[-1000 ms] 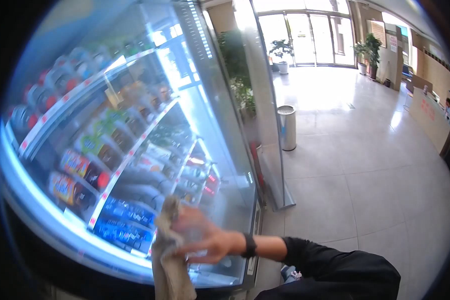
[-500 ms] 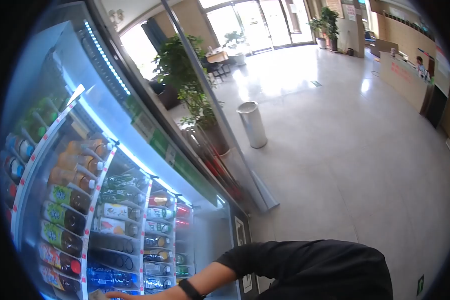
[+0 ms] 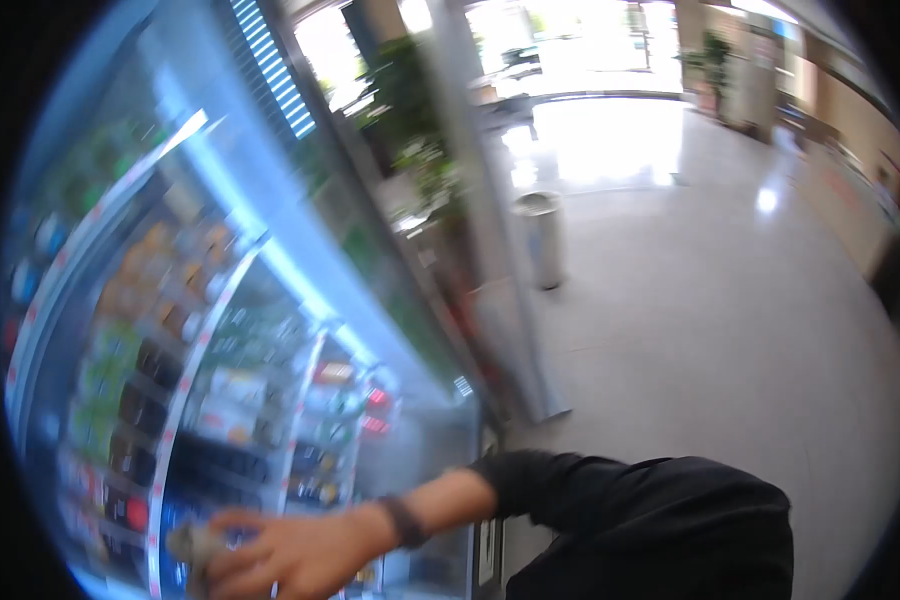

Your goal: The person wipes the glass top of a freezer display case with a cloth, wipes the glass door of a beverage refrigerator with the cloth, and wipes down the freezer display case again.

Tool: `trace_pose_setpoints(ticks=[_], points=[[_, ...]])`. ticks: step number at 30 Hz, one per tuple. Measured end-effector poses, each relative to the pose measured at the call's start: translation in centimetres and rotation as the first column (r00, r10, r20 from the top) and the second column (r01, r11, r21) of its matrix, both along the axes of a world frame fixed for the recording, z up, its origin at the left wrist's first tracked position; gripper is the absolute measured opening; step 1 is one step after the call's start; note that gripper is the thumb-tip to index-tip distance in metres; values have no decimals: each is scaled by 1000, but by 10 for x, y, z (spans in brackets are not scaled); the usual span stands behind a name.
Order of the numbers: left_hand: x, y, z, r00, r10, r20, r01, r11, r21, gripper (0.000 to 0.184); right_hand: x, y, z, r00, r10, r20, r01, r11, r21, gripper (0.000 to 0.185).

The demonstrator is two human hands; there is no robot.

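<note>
My right hand [image 3: 295, 552] reaches in from the lower right, with a black sleeve and a dark wristband. Its fingers are closed on a greyish-beige cloth [image 3: 198, 556] at the bottom left, in front of the lit drinks cooler [image 3: 410, 440]. Behind the cooler's glass, bottles stand on slanted shelves; the orange bottles [image 3: 155, 265] and the dark bottles with green labels [image 3: 100, 375] look blurred. Part of the cloth runs off the lower edge of the view. My left hand is not seen.
A cylindrical bin [image 3: 542, 240] stands on the tiled floor [image 3: 660, 370] beyond the cooler. Beside the cooler are a clear panel's edge [image 3: 530, 370] and a potted plant [image 3: 430, 165]. A counter [image 3: 850, 195] with a person is at the far right.
A second ago the cloth and right hand were nearer the cooler's lower right; they moved left and down to the bottom edge, then slightly up. The view has also shifted.
</note>
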State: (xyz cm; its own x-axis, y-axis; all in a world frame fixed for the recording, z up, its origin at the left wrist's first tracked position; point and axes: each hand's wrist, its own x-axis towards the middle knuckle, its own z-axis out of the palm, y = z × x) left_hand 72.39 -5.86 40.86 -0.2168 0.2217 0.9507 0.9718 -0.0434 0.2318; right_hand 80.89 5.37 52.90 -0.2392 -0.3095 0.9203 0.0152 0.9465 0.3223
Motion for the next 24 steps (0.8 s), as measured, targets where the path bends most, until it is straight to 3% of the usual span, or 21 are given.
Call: trace_pose_setpoints(ticks=[2, 3, 4, 6, 7, 9, 11, 14, 16, 18, 19, 21, 24], points=[[2, 0, -14, 987, 155, 33, -153, 987, -46, 37, 23, 18, -5, 999, -16, -33, 14, 999, -52, 31], [7, 3, -20, 974, 224, 38, -222, 973, -61, 37, 41, 25, -6, 999, 37, 15, -34, 986, -165, 26], [18, 11, -27, 958, 284, 41, -280, 957, -79, 38, 54, 40, -9, 1000, 3, 6, -2, 991, -131, 33], [39, 39, -45, 967, 252, -32, -254, 963, -96, 36, 86, 61, -16, 999, -19, 30, 26, 971, -239, 36], [57, 56, -50, 990, 136, 40, -133, 988, -75, 35, 107, 72, -15, 999, -36, 22, 40, 964, -262, 38], [85, 73, -51, 989, 112, 93, -84, 961, -264, 22, 141, 99, -29, 992, -127, 10, 124, 949, -289, 43], [106, 90, -47, 993, 107, -49, -116, 957, -267, 17, 165, 118, -45, 971, -235, -36, 208, 915, -347, 48], [132, 109, -46, 998, 42, -40, -53, 943, -328, 20, 196, 137, -70, 923, -382, -50, 326, 843, -428, 43], [143, 109, -47, 999, 17, -30, -26, 928, -370, 26, 210, 143, -101, 899, -435, -54, 337, 765, -549, 42], [140, 112, -43, 997, 3, -74, -31, 926, -377, 33, 211, 147, -130, 868, -483, -120, 343, 755, -558, 41], [141, 110, -32, 997, -75, -10, 65, 919, -390, 38, 205, 145, -128, 866, -483, -133, 345, 768, -540, 40], [127, 106, -7, 997, -51, -65, 29, 950, -310, 39, 201, 141, -118, 866, -476, -152, 338, 783, -522, 41], [94, 86, 58, 996, 48, -79, -60, 986, -155, 37, 176, 130, -48, 890, -413, -194, 284, 834, -473, 44]])
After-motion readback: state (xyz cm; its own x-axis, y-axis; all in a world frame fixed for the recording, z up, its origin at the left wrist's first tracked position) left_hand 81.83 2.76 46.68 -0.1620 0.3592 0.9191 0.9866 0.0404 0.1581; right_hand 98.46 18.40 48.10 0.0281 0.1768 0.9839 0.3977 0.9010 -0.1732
